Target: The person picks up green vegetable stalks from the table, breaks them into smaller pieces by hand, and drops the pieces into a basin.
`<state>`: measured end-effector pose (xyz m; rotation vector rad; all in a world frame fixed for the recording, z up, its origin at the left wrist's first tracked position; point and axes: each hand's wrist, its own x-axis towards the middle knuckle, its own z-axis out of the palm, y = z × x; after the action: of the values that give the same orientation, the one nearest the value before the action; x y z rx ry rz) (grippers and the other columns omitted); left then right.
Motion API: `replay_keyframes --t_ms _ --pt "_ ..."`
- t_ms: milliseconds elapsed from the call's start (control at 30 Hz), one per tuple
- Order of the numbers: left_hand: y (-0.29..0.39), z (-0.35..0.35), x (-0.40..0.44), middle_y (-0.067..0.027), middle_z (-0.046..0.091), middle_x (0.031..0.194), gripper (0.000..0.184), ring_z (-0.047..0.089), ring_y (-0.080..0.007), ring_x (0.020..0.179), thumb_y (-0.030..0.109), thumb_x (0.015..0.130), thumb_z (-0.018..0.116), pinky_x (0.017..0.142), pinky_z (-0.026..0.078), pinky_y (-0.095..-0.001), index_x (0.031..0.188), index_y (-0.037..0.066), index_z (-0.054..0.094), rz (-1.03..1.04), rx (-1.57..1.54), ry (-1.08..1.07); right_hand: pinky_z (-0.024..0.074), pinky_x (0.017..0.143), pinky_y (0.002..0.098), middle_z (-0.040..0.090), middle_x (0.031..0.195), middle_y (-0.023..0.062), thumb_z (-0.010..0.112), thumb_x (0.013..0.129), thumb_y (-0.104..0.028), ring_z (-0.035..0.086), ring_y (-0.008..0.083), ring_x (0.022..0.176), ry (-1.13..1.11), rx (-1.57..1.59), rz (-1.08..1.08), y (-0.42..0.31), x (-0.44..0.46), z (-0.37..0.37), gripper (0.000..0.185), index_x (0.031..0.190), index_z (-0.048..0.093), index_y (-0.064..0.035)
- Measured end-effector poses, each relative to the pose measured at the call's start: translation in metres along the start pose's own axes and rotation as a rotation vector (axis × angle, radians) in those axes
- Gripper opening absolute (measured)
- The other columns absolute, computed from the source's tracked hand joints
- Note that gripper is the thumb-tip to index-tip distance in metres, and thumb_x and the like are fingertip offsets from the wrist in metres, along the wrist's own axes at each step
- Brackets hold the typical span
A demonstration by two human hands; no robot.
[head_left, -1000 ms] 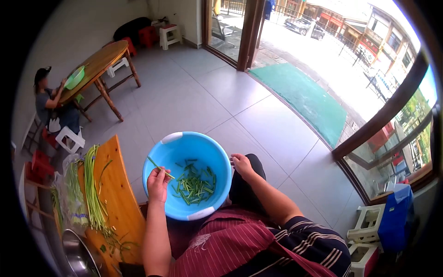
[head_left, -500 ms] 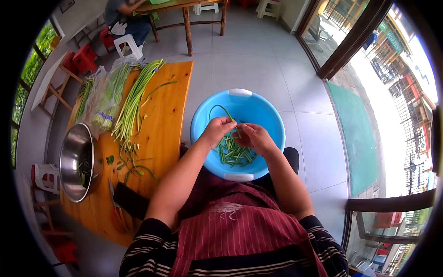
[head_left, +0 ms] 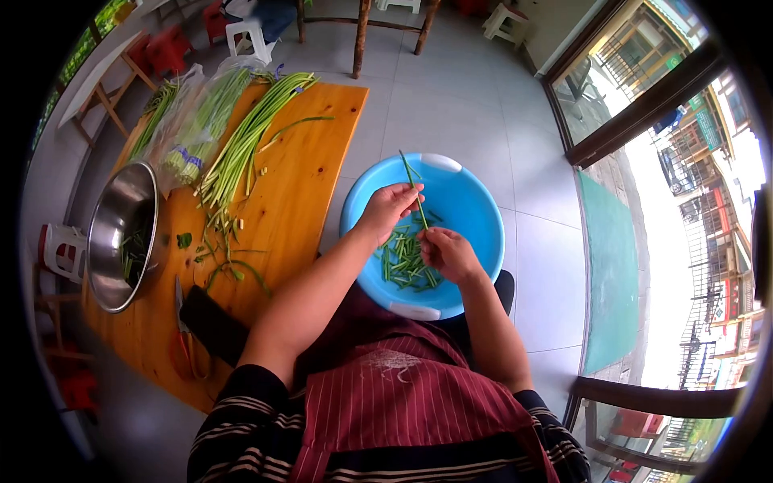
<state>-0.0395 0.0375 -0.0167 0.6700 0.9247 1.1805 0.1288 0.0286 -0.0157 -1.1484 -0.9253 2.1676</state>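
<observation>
A slim green garlic scape (head_left: 405, 164) runs between my hands over a light blue basin (head_left: 489, 201). My left hand (head_left: 390, 211) pinches it around its middle, with the tip sticking up past the fingers. The fingers of my right hand (head_left: 451, 253) are closed on its lower end. Below them, short cut scape pieces (head_left: 405, 264) lie scattered on the bottom of the basin, which rests at my lap.
On the wooden table (head_left: 302, 173) at left lie a loose bunch of garlic scapes (head_left: 254, 141), a bagged bundle (head_left: 200, 141), a steel bowl (head_left: 143, 185) with green bits inside, scissors (head_left: 180, 314) and a flat black object (head_left: 212, 324). White stools and a doorway stand beyond.
My hands have moved apart, the left one up and the right one slightly down. The scape, curved in an arc before, now stretches fairly straight between them. The whole view has turned a little.
</observation>
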Motion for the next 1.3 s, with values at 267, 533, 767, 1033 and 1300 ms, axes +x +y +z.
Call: replay_keyframes --t_ms 267,533,767,1033,1300 --pt "-0.003 0.017 -0.014 -0.0037 0.062 0.084 0.011 0.057 -0.0119 0.079 0.012 0.080 0.059 0.075 0.044 -0.0237 0.088 0.005 0.062 0.426 0.517 -0.010 0.0348 0.045 0.0232 0.047 0.059 0.0020 0.044 0.084 -0.015 0.044 0.0117 0.049 0.107 -0.200 -0.092 0.018 0.013 -0.014 0.018 0.079 0.053 -0.0008" --pt "-0.013 0.030 -0.023 -0.0002 0.059 0.076 0.014 0.056 -0.0175 0.074 0.005 0.068 0.064 0.074 0.041 -0.0305 0.080 0.012 0.062 1.125 1.091 -0.271 0.0294 0.042 0.0211 0.047 0.057 0.0012 0.047 0.080 -0.012 0.041 0.0081 0.047 0.191 -0.236 -0.258 0.023 0.010 -0.006 0.015 0.079 0.054 0.0007" --pt "-0.013 0.032 -0.025 -0.0010 0.059 0.080 0.009 0.055 -0.0162 0.074 0.007 0.072 0.063 0.075 0.040 -0.0291 0.079 0.011 0.061 1.079 0.962 -0.256 0.0310 0.043 0.0203 0.049 0.059 0.0012 0.046 0.083 -0.011 0.042 0.0063 0.048 0.229 -0.163 -0.272 0.032 0.011 -0.021 0.015 0.078 0.054 0.0002" --pt "-0.018 0.005 -0.005 -0.0048 0.057 0.082 0.010 0.052 -0.0133 0.077 0.013 0.083 0.055 0.075 0.040 -0.0255 0.087 0.005 0.057 0.201 -0.294 -0.024 0.0369 0.049 0.0226 0.050 0.061 0.0019 0.044 0.084 -0.012 0.046 0.0080 0.055 0.078 -0.509 -0.680 0.030 -0.019 0.002 0.017 0.074 0.052 -0.0003" --pt "-0.025 0.007 -0.005 -0.0037 0.053 0.076 0.012 0.050 -0.0139 0.072 0.015 0.084 0.052 0.069 0.041 -0.0271 0.084 0.004 0.055 0.017 -0.493 -0.143 0.0386 0.048 0.0273 0.049 0.061 0.0080 0.043 0.079 -0.006 0.049 0.0183 0.052 0.091 -0.843 -1.014 0.013 -0.039 0.011 0.011 0.073 0.052 -0.0022"
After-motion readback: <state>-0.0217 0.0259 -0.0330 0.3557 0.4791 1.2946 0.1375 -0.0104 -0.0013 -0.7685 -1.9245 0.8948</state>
